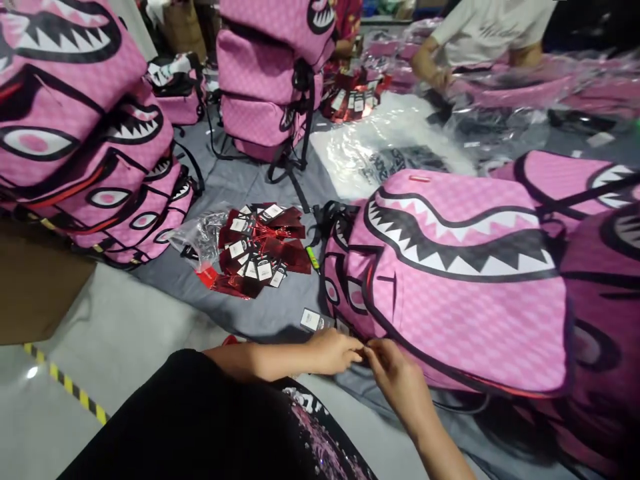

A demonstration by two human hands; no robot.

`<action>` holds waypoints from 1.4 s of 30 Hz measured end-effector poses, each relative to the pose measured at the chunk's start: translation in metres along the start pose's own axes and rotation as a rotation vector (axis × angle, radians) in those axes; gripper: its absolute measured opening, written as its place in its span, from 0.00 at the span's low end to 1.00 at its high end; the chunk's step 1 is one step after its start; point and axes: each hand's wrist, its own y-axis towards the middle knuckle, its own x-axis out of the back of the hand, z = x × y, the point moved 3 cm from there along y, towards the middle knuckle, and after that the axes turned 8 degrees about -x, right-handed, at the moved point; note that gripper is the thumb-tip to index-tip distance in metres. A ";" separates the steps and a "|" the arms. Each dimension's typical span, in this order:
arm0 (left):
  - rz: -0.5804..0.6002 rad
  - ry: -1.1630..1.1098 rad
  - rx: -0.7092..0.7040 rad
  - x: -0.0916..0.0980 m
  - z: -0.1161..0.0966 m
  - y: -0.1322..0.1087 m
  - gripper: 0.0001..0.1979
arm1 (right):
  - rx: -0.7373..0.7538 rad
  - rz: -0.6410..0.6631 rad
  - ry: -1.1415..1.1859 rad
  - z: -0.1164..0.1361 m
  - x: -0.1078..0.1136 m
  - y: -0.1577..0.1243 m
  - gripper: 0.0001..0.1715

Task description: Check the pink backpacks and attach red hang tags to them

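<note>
A pink backpack point(465, 313) with a black-and-white shark mouth lies in front of me, on top of other pink bags. At its lower left edge, my left hand point(330, 351) and my right hand point(397, 373) meet with fingers pinched together. Whatever sits between the fingertips is too small to make out. A hang tag point(313, 320) with a white label lies just behind my left hand, against the bag. Farther off is a bunch of shiny red and black hang tags point(265, 250), spread on the grey cloth point(220, 310).
Stacked pink backpacks point(55, 127) rise on the left, with another stack point(260, 87) at the back. Clear plastic bags point(350, 150) lie behind my backpack. Across the table a person in a white shirt point(485, 33) handles plastic-wrapped bags. A cardboard box point(40, 280) stands at left.
</note>
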 end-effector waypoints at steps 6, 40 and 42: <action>-0.069 -0.050 0.037 0.002 0.002 0.004 0.12 | -0.089 -0.010 0.096 0.005 0.007 0.002 0.19; 0.162 -0.004 -0.099 0.016 0.014 0.006 0.11 | -0.329 -0.058 0.038 0.010 -0.007 0.004 0.37; 0.136 0.046 -0.092 0.013 0.014 0.005 0.11 | -0.315 -0.062 0.037 0.011 -0.009 0.005 0.37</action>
